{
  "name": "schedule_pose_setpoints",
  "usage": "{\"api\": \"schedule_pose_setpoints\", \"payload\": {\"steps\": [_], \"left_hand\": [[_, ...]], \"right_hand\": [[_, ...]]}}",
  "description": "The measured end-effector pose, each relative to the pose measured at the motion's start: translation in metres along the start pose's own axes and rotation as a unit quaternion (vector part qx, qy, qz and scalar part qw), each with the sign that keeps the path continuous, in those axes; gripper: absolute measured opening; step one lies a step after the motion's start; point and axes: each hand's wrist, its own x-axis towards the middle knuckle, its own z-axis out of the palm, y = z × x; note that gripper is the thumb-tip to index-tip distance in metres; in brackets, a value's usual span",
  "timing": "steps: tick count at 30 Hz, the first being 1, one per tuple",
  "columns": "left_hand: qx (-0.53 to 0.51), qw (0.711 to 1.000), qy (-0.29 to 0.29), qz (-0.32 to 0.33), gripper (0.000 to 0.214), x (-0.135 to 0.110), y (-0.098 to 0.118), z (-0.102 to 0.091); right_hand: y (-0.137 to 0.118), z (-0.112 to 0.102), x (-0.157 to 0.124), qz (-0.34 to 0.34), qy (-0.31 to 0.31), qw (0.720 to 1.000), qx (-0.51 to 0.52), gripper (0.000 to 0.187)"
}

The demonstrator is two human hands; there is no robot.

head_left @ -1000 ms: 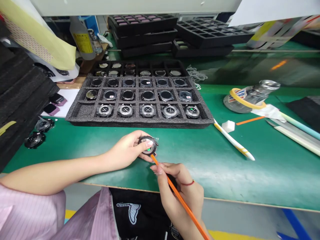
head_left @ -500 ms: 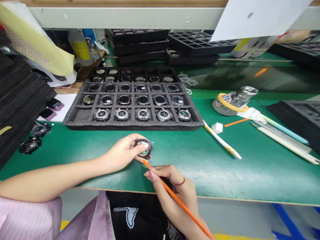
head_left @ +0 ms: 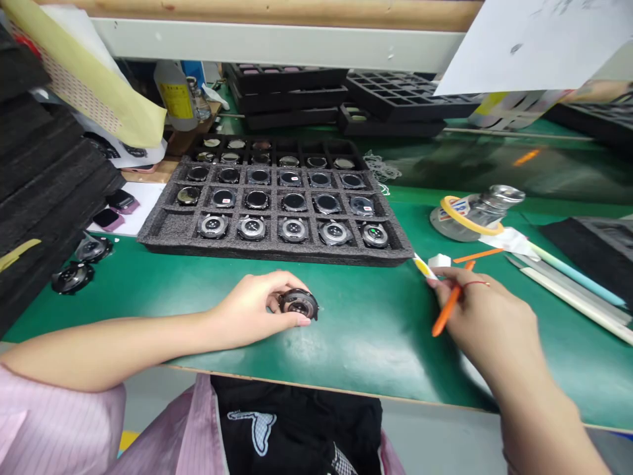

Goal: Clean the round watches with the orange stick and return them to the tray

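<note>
My left hand is closed around a round black watch case, its sensor back tilted towards me, just above the green bench. My right hand is out to the right, with a thin orange stick between its fingers. Its fingertips also meet a slim white-and-yellow handle lying by the tray corner; whether they grip it I cannot tell. Beyond my hands, a black foam tray holds several watch cases in its compartments, the front row with their backs up.
A glass bottle with a yellow ring stands at right, near a small white block, another orange strip and tweezers. Two loose watch cases lie at left beside stacked black foam. A shelf beam crosses above.
My right hand has moved from beside the watch case to the right, taking the orange stick with it, onto the white-and-yellow handle. My left hand has tilted the watch case.
</note>
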Motion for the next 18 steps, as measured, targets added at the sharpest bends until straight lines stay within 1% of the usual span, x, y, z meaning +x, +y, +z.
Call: {"api": "schedule_pose_setpoints", "payload": {"steps": [2, 4, 5, 6, 7, 9, 11, 13, 15, 16, 18], "left_hand": [[0.007, 1.0, -0.001, 0.008, 0.029, 0.001, -0.001, 0.0], [0.015, 1.0, -0.003, 0.012, 0.03, 0.002, -0.001, 0.0], [0.019, 1.0, -0.005, 0.012, 0.031, 0.002, -0.001, 0.0], [0.023, 1.0, -0.007, 0.011, 0.031, 0.002, -0.001, 0.0], [0.026, 1.0, -0.008, 0.01, 0.032, 0.002, -0.001, 0.0], [0.031, 0.999, -0.005, 0.007, 0.033, 0.002, -0.001, 0.0], [0.027, 1.0, -0.005, 0.0, 0.034, 0.003, -0.001, 0.0], [0.015, 1.0, -0.004, -0.012, 0.035, 0.003, -0.001, -0.001], [0.011, 0.999, -0.009, -0.029, 0.033, 0.004, 0.0, -0.001], [0.012, 0.999, -0.01, -0.036, 0.032, 0.004, 0.0, -0.001], [0.009, 0.999, -0.015, -0.04, 0.029, 0.005, 0.001, -0.002]], "right_hand": [[-0.008, -0.011, -0.004, -0.003, 0.008, 1.0, -0.011, 0.008], [-0.026, -0.024, -0.011, -0.028, 0.05, 0.998, -0.023, 0.017], [-0.039, -0.03, -0.015, -0.055, 0.082, 0.995, -0.022, 0.02], [-0.054, -0.035, -0.02, -0.1, 0.103, 0.99, -0.006, 0.022], [-0.069, -0.038, -0.026, -0.14, 0.101, 0.985, 0.027, 0.022], [-0.098, -0.041, -0.037, -0.22, 0.04, 0.97, 0.094, 0.025], [-0.113, -0.044, -0.044, -0.268, -0.024, 0.955, 0.125, 0.033], [-0.112, -0.049, -0.047, -0.291, -0.068, 0.946, 0.122, 0.039], [-0.1, -0.06, -0.046, -0.302, -0.101, 0.943, 0.098, 0.042], [-0.093, -0.065, -0.046, -0.298, -0.108, 0.945, 0.078, 0.044], [-0.083, -0.075, -0.046, -0.278, -0.096, 0.955, 0.035, 0.046]]}}
